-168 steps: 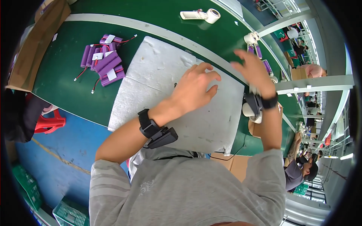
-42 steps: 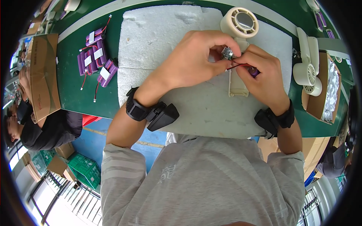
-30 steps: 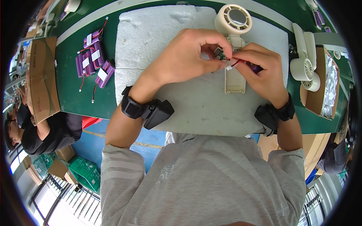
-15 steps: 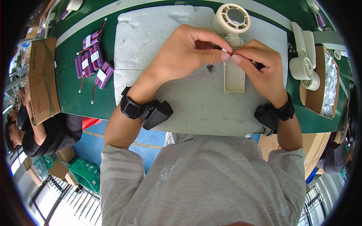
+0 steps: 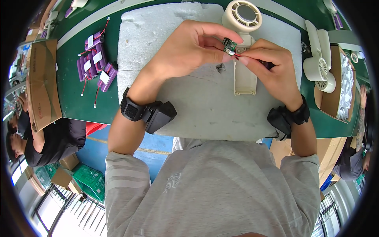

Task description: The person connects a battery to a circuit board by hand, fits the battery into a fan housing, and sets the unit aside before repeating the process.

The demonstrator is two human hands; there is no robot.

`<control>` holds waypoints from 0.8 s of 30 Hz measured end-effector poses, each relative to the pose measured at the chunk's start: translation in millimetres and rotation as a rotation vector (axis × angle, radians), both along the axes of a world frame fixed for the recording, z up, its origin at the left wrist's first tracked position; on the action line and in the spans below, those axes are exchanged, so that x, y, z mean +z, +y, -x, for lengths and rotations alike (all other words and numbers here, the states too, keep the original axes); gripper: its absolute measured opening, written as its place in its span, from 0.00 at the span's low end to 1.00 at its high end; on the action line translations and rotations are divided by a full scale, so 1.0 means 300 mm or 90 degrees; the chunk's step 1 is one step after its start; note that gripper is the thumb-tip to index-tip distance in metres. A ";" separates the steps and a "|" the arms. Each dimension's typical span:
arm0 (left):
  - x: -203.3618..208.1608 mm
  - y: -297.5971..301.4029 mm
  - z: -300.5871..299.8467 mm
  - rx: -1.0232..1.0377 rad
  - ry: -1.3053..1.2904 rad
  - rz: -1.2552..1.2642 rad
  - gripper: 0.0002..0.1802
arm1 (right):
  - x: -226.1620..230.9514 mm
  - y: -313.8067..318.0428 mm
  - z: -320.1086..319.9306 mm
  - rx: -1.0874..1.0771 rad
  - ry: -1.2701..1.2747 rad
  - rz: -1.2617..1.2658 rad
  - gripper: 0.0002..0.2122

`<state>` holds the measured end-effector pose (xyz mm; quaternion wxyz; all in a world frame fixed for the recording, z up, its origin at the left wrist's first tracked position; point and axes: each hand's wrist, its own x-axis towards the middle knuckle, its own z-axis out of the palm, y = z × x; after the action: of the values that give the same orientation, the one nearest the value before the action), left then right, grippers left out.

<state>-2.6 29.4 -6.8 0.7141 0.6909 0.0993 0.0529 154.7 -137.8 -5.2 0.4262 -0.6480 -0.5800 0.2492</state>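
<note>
Containers first. Brown corrugated cardboard box (image 5: 327,96) at worktop's right edge, open top, packed with crinkled glossy white pieces (image 5: 344,89); can't tell what they are. Second brown cardboard box (image 5: 45,85) at worktop's left edge, smooth tall wall facing us, contents hidden. Green lattice plastic crate (image 5: 89,177) on the floor off the near-left corner; contents unclear.

Work area: rough, pitted white foam slab (image 5: 138,41) on the glossy green worktop (image 5: 79,107), near half greyer and smoother. Cream plastic handheld fan (image 5: 245,81) lies toward its far edge, right of middle: round slotted head with a silver disc, handle shell open like a shallow tray. Small dark-speckled scrap (image 5: 220,68) on the slab, just left of the shell.

Hands close together above the shell. Left hand (image 5: 189,51) pinches a small green circuit board (image 5: 229,44), thumb and index. Right hand (image 5: 274,67) pinches a thin red-and-black wire pair (image 5: 237,56), white plug (image 5: 231,53) at the board's edge; can't tell if it's seated. Dark object in the right palm, mostly hidden.

Purple cylindrical-cell battery packs (image 5: 92,72) piled off the slab's left edge: white labels, red/black leads. More cream fan bodies (image 5: 316,69) off its right edge, radial-slot heads, beside the open box.
</note>
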 end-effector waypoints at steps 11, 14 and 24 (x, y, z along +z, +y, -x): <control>-0.013 0.007 -0.005 0.037 -0.036 0.062 0.19 | 0.003 0.006 0.001 -0.001 -0.013 0.002 0.03; 0.002 0.013 -0.008 0.026 -0.020 0.038 0.19 | 0.001 0.003 0.002 -0.003 -0.012 0.001 0.03; -0.001 0.003 -0.006 0.031 -0.042 -0.004 0.19 | -0.008 -0.002 0.000 -0.019 -0.011 -0.043 0.03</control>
<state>-1.0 30.2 -7.1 0.7133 0.6884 0.0924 0.0937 154.7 -138.4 -7.5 0.4461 -0.6438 -0.5824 0.2174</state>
